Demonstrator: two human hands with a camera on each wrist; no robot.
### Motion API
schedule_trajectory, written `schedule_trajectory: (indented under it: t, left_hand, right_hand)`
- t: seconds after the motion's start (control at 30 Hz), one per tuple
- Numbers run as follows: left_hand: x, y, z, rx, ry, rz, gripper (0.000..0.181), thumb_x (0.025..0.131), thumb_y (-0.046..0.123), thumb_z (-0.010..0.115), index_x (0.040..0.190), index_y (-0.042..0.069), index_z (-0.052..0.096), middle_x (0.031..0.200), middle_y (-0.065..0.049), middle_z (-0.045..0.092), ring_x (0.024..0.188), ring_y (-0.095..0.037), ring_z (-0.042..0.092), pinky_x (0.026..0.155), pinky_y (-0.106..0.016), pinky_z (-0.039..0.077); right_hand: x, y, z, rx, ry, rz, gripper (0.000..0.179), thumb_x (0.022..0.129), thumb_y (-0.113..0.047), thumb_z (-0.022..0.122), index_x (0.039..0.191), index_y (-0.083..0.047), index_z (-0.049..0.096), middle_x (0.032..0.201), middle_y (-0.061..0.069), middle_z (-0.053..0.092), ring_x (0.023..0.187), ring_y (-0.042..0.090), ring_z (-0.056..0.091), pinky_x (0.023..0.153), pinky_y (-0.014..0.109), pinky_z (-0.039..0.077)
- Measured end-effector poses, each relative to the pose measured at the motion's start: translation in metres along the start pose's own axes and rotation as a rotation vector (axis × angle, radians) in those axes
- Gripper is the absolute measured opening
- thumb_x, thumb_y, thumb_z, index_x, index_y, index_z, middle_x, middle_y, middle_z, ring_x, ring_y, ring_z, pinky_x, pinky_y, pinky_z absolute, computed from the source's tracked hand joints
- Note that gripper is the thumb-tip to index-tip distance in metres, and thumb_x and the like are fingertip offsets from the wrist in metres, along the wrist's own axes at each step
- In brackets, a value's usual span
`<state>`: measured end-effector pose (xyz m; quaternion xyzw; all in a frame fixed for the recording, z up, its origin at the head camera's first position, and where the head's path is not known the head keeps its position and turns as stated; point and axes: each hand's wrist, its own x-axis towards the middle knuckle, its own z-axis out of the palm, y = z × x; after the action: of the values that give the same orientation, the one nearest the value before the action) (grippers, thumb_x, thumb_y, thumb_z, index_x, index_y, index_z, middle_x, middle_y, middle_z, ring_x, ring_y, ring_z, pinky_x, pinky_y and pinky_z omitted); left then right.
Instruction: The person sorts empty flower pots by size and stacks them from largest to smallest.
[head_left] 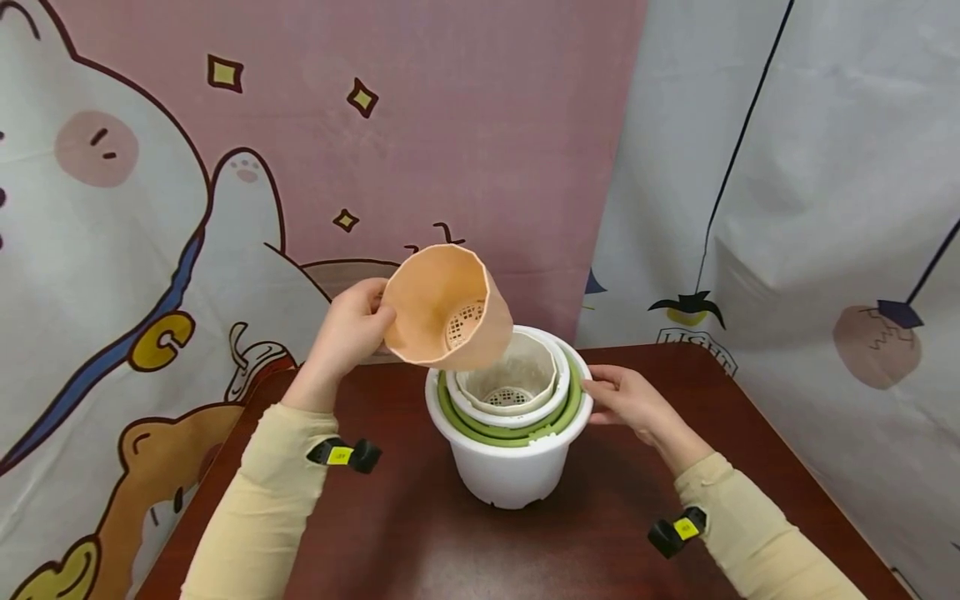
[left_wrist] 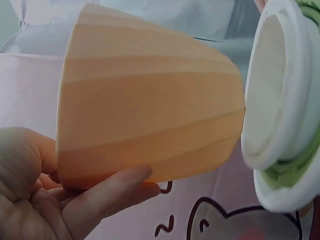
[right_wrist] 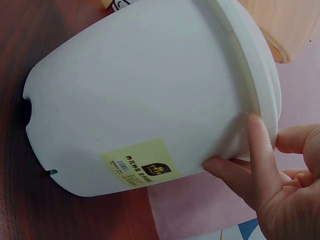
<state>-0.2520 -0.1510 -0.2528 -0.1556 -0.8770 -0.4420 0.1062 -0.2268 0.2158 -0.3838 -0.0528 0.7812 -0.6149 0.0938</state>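
A peach flower pot point(head_left: 495, 333) with a faceted wall and a perforated bottom is tilted in the air, its mouth facing left and toward me. My left hand point(head_left: 352, 325) pinches its rim, thumb on one side and fingers on the other. Just below it stands a large white flower pot point(head_left: 510, 475), upright, with green pots point(head_left: 450, 417), a white pot point(head_left: 558, 392) and a cream pot point(head_left: 517, 367) nested inside. At the white pot's right rim, my right hand point(head_left: 626, 400) grips the edge between thumb and fingers. A yellow label point(right_wrist: 142, 162) shows on its side in the right wrist view.
The pots stand on a dark reddish-brown table point(head_left: 375, 517). Behind it hangs a printed cloth point(head_left: 480, 125) with cartoon animals, close to the table's back edge. A black wrist camera is strapped over each cream sleeve point(head_left: 258, 500).
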Motion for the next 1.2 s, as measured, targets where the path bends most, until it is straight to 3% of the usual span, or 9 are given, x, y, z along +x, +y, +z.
schedule_trajectory:
  t: [0.23,0.47,0.77,1.2]
  left_hand:
    - [0.002,0.004,0.016,-0.004,-0.029,0.024,0.033,0.089,-0.001,0.046,0.118,-0.005,0.063,0.084,-0.018,0.069,0.056,-0.017,0.062,0.046,-0.027,0.055]
    - [0.001,0.003,0.030,-0.076,-0.085,0.014,0.033,0.089,-0.002,0.045,0.118,-0.007,0.061,0.087,-0.020,0.068,0.060,-0.020,0.067,0.049,-0.035,0.060]
    - [0.005,0.008,0.045,0.028,-0.122,-0.006,0.029,0.090,-0.001,0.047,0.114,-0.006,0.063,0.081,-0.015,0.065,0.058,-0.018,0.065,0.046,-0.032,0.058]
    - [0.009,0.009,0.062,0.031,-0.190,-0.076,0.024,0.092,-0.001,0.045,0.111,-0.008,0.060,0.086,-0.020,0.064,0.060,-0.023,0.067,0.052,-0.040,0.061]
  right_hand:
    - [-0.001,-0.001,-0.001,0.003,-0.012,-0.008,0.057,0.101,-0.015,0.058,0.143,0.015,0.036,0.125,0.030,0.059,0.091,0.018,0.067,0.077,0.040,0.061]
    - [-0.001,-0.002,0.000,0.004,-0.010,0.001,0.057,0.101,-0.016,0.058,0.144,0.014,0.035,0.125,0.029,0.059,0.090,0.017,0.068,0.078,0.041,0.061]
    - [-0.001,-0.002,0.000,0.006,-0.007,0.004,0.057,0.102,-0.015,0.058,0.144,0.015,0.035,0.128,0.030,0.057,0.091,0.017,0.067,0.078,0.041,0.061]
    - [0.001,0.000,-0.001,0.000,-0.014,0.001,0.057,0.102,-0.016,0.058,0.144,0.014,0.036,0.129,0.031,0.056,0.094,0.018,0.067,0.077,0.039,0.061]
